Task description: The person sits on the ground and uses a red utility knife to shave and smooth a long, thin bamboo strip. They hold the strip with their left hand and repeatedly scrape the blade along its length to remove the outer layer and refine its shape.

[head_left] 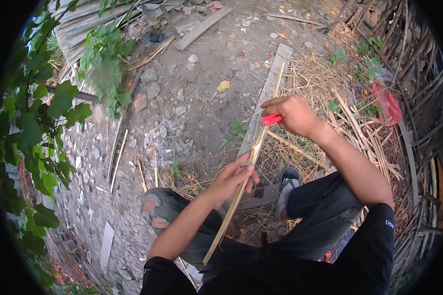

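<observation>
A long, pale bamboo strip (230, 218) slants from my lap up and away to the right. My left hand (232, 178) is closed around its middle, thumb on top and fingers curled beneath. Farther up the strip, my right hand (294, 116) grips a red tool (271, 119) that looks like a cutter knife; its blade is hidden or too small to make out. The tool rests against or very close to the strip. Between my hands, a lifted sliver and a lighter, shaved patch show on the bamboo. The strip's thin far end extends past my right hand.
Behind the strip lies a grey plank (279, 64) on the ground. Dry shavings (307, 73) and split bamboo pieces (374, 142) are heaped at the right, near a red plastic bag (386, 103) and a stick fence (428, 98). Leafy branches (61, 103) hang at the left.
</observation>
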A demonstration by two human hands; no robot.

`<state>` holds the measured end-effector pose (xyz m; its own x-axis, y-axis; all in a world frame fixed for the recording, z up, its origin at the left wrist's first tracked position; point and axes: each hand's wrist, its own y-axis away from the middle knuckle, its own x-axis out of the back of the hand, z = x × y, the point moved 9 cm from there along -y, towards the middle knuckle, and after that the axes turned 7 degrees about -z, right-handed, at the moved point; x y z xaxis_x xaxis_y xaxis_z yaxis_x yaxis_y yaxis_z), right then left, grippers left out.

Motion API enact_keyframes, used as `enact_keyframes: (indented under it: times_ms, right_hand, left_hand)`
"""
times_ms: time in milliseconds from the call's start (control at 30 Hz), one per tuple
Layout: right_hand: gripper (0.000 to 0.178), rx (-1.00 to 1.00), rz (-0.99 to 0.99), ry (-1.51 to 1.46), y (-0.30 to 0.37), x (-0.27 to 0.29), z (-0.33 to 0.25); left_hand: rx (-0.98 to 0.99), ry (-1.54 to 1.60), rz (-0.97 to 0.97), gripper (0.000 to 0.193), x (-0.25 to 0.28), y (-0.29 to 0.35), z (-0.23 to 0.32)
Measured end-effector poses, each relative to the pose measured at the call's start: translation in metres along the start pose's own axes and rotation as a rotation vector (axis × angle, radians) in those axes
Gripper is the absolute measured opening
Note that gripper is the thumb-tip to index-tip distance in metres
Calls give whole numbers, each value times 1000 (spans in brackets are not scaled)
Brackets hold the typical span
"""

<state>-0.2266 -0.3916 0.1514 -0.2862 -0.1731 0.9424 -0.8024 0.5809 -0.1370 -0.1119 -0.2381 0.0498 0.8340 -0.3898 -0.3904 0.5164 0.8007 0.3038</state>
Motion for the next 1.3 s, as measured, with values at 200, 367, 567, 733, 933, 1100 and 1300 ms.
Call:
enact_keyframes:
  times_ms: [200, 367, 567, 733, 933, 1100, 1300]
  right_hand:
    - [40, 160, -103, -79, 3, 3, -41]
    - [24, -43, 378, -160, 19, 52, -44]
    - [29, -192, -186, -459, 24, 0, -77]
    - [24, -110, -316, -389, 20, -43, -97]
    - [25, -75, -307, -312, 16, -47, -109]
    - [26, -163, -315, -333, 15, -55, -99]
    - [27, -164, -287, -348, 16, -52, -97]
  left_hand:
    - [-64, -84, 22, 57, 5, 2, 12]
    - [-214, -101, 227, 49, 29, 15, 39]
    - [-265, -40, 206, 57, 37, 27, 55]
    - [-354, -90, 155, 65, 28, 25, 56]
    - [-328, -148, 249, 66, 28, 29, 66]
    - [-357, -162, 242, 67, 26, 29, 68]
    - [-355, -159, 257, 62, 31, 29, 60]
